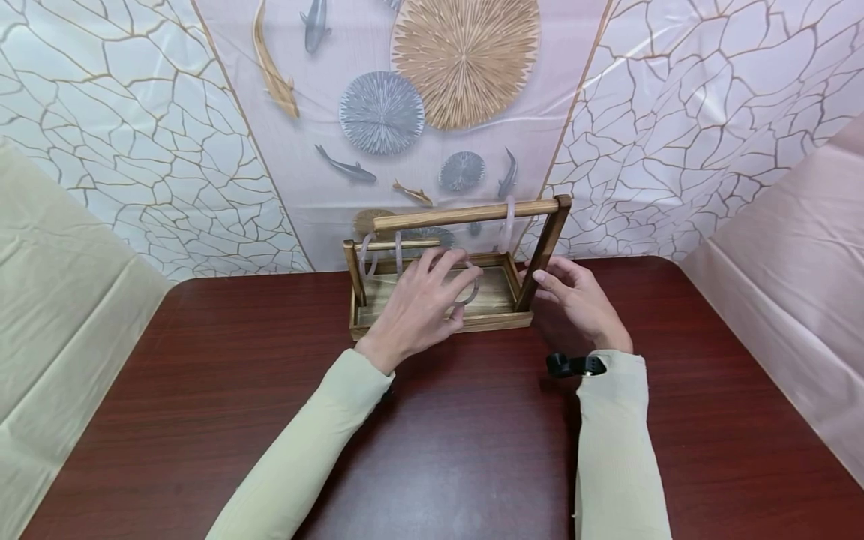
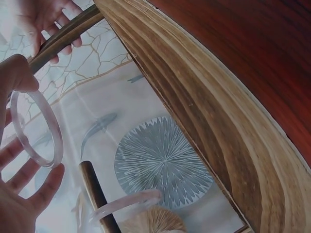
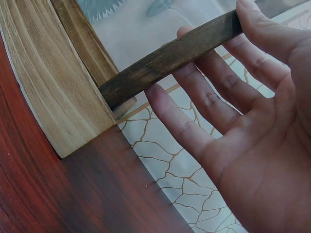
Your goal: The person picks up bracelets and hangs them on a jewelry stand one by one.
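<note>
My left hand [image 1: 421, 298] is over the wooden jewellery stand, holding a pale translucent bangle [image 2: 57, 138] between thumb and fingertips. At the stand's right end, my right hand [image 1: 586, 304] grips the tall upright post [image 3: 167, 60], thumb on one side and fingers on the other. From that post an upper rod [image 1: 466, 216] runs left to a free end. One bangle [image 1: 509, 223] hangs on it near the post. The shorter, lower rod [image 1: 421, 244] carries a bangle [image 1: 365, 256] near the left post and another bangle [image 1: 398, 253] further right.
The stand's tray base [image 1: 499, 322] sits at the far edge of a dark red-brown table [image 1: 445, 450]. Behind it hangs a patterned backdrop [image 1: 317, 195] with fish and round leaves. Pale cloth [image 1: 796, 277] borders the right side. A black band [image 1: 574, 365] is on the right wrist.
</note>
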The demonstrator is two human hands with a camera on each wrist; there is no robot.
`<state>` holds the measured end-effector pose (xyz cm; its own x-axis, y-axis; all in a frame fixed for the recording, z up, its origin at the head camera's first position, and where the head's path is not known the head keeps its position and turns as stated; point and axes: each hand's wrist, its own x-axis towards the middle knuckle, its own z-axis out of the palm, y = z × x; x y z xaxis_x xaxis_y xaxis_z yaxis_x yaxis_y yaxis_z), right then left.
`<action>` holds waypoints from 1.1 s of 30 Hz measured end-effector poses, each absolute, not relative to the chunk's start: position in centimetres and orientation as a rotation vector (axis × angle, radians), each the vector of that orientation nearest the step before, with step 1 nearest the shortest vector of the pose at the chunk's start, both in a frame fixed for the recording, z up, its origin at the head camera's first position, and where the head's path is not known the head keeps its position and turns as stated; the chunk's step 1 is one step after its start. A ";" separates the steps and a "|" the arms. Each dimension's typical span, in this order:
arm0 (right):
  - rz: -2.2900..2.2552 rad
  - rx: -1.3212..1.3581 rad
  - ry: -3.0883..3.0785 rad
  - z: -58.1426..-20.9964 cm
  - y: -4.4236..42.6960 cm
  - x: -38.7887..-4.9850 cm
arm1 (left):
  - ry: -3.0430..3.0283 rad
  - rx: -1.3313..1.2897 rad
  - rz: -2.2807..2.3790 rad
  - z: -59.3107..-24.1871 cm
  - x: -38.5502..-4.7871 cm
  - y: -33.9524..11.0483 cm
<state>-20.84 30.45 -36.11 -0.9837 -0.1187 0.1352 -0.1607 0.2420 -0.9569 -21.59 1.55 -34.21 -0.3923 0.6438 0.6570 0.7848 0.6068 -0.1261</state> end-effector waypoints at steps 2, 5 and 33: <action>1.901 0.277 -2.441 -36.2 30.5 -20.9 | -2.151 -1.116 -0.263 -34.2 -21.5 1.4; 1.921 0.290 -2.421 -36.2 30.5 -21.0 | -2.156 -1.113 -0.260 -34.0 -21.3 1.2; 1.926 0.321 -2.417 -36.3 30.6 -20.8 | -2.105 -1.019 -0.334 -33.5 -20.4 0.3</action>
<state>-20.80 30.64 -36.25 -0.9780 -0.1395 0.1551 -0.1823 0.2100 -0.9606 -20.43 0.31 -33.49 -0.3931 0.5583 0.7306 0.7573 0.6472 -0.0872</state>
